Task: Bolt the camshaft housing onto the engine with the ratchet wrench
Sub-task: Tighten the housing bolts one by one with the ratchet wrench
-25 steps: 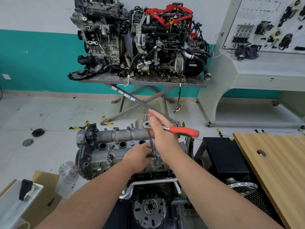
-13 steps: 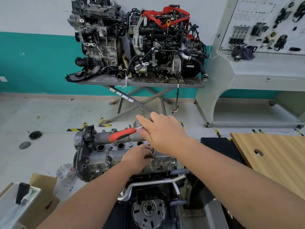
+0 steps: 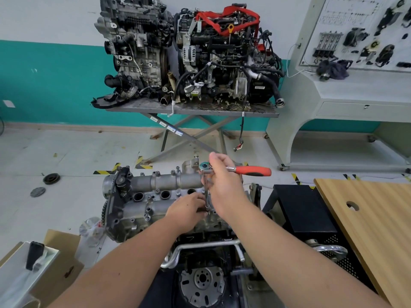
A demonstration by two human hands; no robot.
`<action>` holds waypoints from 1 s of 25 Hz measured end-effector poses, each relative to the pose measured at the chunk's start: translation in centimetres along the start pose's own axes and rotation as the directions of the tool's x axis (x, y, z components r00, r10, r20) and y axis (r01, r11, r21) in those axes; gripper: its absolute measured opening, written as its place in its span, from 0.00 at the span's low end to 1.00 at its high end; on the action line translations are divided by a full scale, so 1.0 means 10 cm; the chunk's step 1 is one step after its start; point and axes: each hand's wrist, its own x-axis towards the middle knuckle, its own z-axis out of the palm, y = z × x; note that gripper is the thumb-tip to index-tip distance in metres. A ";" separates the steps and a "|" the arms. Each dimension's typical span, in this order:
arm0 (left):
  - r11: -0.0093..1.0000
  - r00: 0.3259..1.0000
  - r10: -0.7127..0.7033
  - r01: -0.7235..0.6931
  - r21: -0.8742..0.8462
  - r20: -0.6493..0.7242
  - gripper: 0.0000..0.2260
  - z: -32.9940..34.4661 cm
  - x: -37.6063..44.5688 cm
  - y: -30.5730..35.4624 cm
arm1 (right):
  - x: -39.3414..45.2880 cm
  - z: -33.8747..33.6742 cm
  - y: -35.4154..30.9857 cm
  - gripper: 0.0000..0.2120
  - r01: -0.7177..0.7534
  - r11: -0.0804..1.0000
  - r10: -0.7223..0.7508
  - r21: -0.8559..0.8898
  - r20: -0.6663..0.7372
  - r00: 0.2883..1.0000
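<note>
The ratchet wrench (image 3: 235,170) is being gripped by the right hand (image 3: 224,185); its extension is being pinched steady by the left hand (image 3: 189,210) on the camshaft housing (image 3: 160,190) — best kept vertical.

The workshop is evenly and brightly lit by soft, diffuse light with no single visible source. Shadows are faint, deepest beneath the engine (image 3: 169,203) and inside the black stand (image 3: 304,210). Mild glare sits on the pale floor (image 3: 66,152). The wide-angle lens bows the wall stripe and stretches the forearms at the lower edge. Focus is sharp overall; the hands show only slight softness.
</note>
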 end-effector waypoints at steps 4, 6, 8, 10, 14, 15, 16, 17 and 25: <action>1.000 0.999 0.002 -0.004 -0.030 -0.053 0.10 -0.01 -0.04 0.03 | 0.02 -0.18 0.14 0.15 0.669 0.420 -0.595 -0.613 0.371 0.713; 0.998 0.996 0.051 -0.054 -0.042 -0.067 0.11 0.01 -0.04 0.03 | 0.08 -0.23 0.12 0.16 0.736 -0.057 -0.647 -0.674 0.586 0.487; 0.996 0.998 0.039 -0.042 -0.076 -0.042 0.08 0.01 -0.04 0.03 | 0.11 -0.22 0.00 0.17 0.679 -0.289 -0.558 -0.675 0.695 0.453; 0.999 0.999 -0.024 0.023 -0.034 -0.028 0.08 0.00 -0.01 0.03 | 0.08 -0.19 -0.12 0.21 0.661 -0.383 -0.424 -0.645 0.759 0.494; 0.998 0.997 -0.065 0.065 -0.011 -0.038 0.11 0.03 0.01 -0.01 | 0.04 -0.12 -0.32 0.27 0.669 -0.435 -0.116 -0.603 0.774 0.622; 0.998 0.998 -0.056 0.056 -0.006 -0.041 0.10 0.05 0.01 -0.02 | 0.05 -0.09 -0.35 0.24 0.658 -0.455 -0.089 -0.600 0.766 0.637; 0.999 0.998 -0.048 0.048 -0.004 -0.047 0.08 0.06 0.01 -0.03 | 0.07 -0.05 -0.38 0.20 0.648 -0.452 -0.084 -0.613 0.752 0.653; 0.999 0.997 -0.045 0.045 -0.003 -0.055 0.07 0.07 0.01 -0.03 | 0.08 0.01 -0.41 0.16 0.634 -0.411 -0.084 -0.655 0.720 0.689; 1.000 0.999 -0.017 0.017 0.015 -0.040 0.10 0.07 0.02 -0.05 | 0.01 0.12 -0.37 0.08 -0.328 0.945 0.318 0.012 0.211 0.924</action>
